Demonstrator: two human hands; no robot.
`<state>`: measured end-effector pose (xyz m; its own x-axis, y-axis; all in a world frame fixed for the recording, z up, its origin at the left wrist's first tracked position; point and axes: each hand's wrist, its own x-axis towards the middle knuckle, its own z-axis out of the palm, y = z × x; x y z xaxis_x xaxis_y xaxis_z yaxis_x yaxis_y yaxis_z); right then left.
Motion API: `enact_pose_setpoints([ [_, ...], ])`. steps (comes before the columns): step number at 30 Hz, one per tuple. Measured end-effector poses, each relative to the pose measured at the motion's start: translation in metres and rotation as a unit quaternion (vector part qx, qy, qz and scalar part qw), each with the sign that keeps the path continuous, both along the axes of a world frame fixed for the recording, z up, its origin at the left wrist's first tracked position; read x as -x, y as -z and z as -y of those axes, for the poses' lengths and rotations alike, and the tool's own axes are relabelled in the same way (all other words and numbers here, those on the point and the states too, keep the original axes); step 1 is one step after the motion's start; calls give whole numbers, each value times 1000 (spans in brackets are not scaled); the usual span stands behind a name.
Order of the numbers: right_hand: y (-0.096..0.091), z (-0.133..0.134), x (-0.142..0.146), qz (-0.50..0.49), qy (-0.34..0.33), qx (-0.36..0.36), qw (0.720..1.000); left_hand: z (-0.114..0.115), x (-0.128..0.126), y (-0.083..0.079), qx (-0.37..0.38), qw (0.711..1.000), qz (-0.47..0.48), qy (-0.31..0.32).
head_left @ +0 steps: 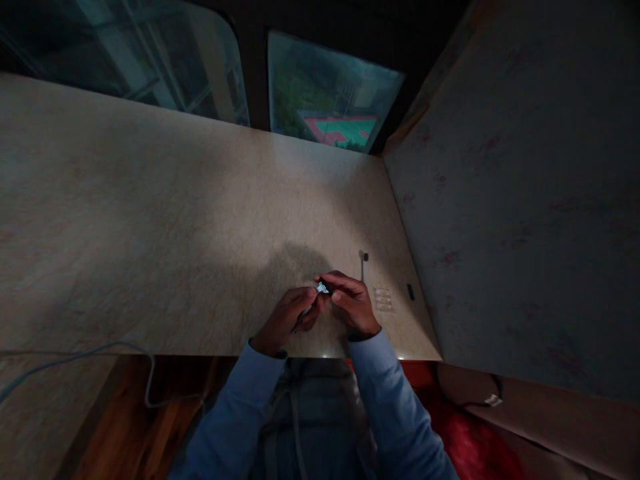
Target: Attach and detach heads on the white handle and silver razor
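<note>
My left hand (290, 313) and my right hand (354, 303) meet just above the front part of the tabletop. Between their fingertips is a small object with a bright, shiny silver face (323, 288) and a dark part at its right; its kind is not clear. The fingers of both hands are closed on it. A thin dark strip (299, 322) shows below the left fingers, and whether it belongs to the same object I cannot tell. Beyond my right hand lies a thin rod with a small dark head (365, 257), its lower end hidden by the hand.
To the right of my right hand lie a clear sectioned piece (383, 300) and a small black piece (411, 292). A patterned wall panel (500, 200) bounds the pale tabletop (175, 233) on the right; windows (330, 93) stand behind. A pale cable (115, 345) crosses the front left.
</note>
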<state>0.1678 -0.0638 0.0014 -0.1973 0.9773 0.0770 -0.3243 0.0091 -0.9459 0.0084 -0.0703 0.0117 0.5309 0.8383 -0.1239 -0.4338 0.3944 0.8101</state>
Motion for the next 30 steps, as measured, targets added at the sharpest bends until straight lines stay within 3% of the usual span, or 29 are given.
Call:
enact_pose_setpoints([
  [6, -3, -1, 0, 13, 25, 0, 1000, -1, 1, -1, 25, 999, -24, 3],
  [30, -4, -2, 1, 9, 32, 21, 999, 1, -3, 2, -3, 998, -62, -21],
])
